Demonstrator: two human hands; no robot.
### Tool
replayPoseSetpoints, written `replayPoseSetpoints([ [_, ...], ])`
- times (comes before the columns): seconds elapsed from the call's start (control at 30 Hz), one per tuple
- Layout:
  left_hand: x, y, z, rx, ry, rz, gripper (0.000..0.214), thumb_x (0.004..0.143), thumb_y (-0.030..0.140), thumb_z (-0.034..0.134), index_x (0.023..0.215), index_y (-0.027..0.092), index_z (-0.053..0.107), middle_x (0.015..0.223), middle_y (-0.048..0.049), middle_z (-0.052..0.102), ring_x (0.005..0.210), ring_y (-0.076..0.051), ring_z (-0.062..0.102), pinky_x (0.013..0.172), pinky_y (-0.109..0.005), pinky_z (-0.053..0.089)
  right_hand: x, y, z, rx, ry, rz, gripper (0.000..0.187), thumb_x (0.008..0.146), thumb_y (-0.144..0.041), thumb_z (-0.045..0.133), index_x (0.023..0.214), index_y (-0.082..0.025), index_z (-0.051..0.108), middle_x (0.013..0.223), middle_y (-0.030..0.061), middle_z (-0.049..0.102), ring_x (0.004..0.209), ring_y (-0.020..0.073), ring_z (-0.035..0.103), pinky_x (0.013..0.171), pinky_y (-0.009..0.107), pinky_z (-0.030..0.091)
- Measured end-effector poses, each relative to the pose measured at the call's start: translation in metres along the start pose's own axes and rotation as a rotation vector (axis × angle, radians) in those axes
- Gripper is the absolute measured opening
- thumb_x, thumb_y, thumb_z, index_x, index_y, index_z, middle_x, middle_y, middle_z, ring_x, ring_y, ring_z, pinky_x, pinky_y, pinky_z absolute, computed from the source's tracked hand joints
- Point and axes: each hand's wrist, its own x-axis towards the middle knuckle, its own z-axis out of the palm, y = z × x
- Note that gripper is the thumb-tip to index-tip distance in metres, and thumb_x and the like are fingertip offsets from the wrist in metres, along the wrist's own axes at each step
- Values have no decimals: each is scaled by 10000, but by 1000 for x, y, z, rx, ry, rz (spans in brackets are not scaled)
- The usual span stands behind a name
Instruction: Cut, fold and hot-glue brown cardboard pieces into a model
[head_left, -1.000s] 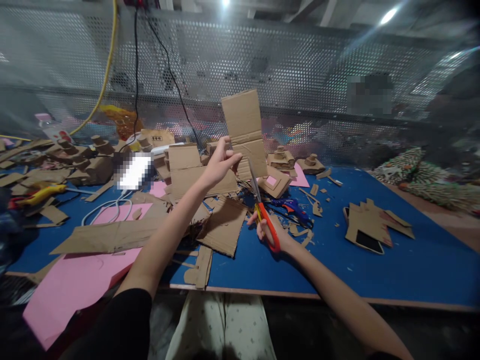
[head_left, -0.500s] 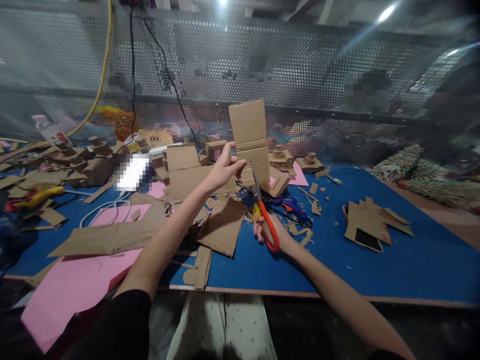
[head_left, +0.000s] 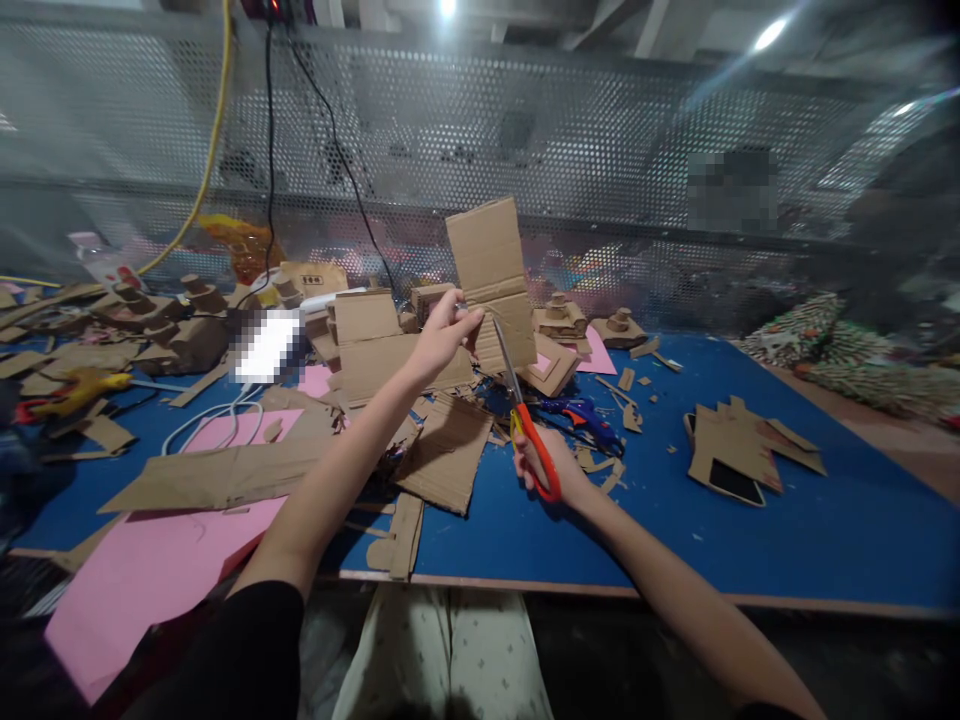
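Note:
A creased rectangular piece of cardboard (head_left: 486, 250) stands upright above the table, pinched at its lower left edge by my left hand (head_left: 445, 335). My right hand (head_left: 551, 468) is wrapped round the handles of a pair of scissors (head_left: 534, 445), one loop red-orange and the other yellow. The blades point up and lie against the lower part of the cardboard, near my left thumb. Whether they have cut into it, I cannot tell. Behind my right hand lies a blue glue gun (head_left: 585, 418), partly among cardboard scraps.
Cardboard pieces (head_left: 442, 450) and pink paper (head_left: 172, 570) cover the left and middle of the blue table (head_left: 637, 540). A yellow-handled tool (head_left: 82, 390) lies far left. At right, cut cardboard (head_left: 739, 445) rests partly over a dark phone-like slab. A perforated metal panel (head_left: 600, 130) stands behind.
The cardboard has tilted and shifted slightly left with my left hand. The scissors' handles have come closer together in my right hand, and the blade tips have moved a little left.

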Motion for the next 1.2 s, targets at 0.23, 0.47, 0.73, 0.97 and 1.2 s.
replayPoseSetpoints([
  [0.23,8,9,-22,35,226,142,159,817,132,643,786,203,504,619,42,545,535,-69,500,530,-192,384,3,14,-2,1,-130,-60,436,861,-655,459,904,-221,454,687,-25,635,352,95,499,307,208,375],
  [0.47,15,11,-37,-164,272,16,230,672,182,794,778,151,592,650,-2,636,620,-116,629,658,-247,527,0,8,1,-166,-116,-262,621,845,-768,373,1050,-194,499,804,24,613,519,90,493,481,234,424],
  [0.73,17,4,-37,-304,196,-141,229,597,98,841,670,83,624,661,-37,669,611,-90,635,740,-249,583,7,10,1,102,50,-173,771,721,-917,311,941,-204,504,602,-22,523,423,101,430,396,237,362],
  [0.97,16,6,-35,-202,165,-109,275,597,108,841,726,112,598,695,-17,673,640,-87,641,719,-237,576,2,0,3,136,-9,-100,764,677,-931,372,924,-218,498,639,-5,561,427,98,443,392,233,372],
  [1.2,16,4,-36,-137,94,-91,266,610,135,841,772,104,633,722,-53,688,646,-103,644,667,-226,574,4,8,1,88,-60,-117,769,714,-918,320,936,-210,526,583,-13,530,419,99,452,396,229,390],
])
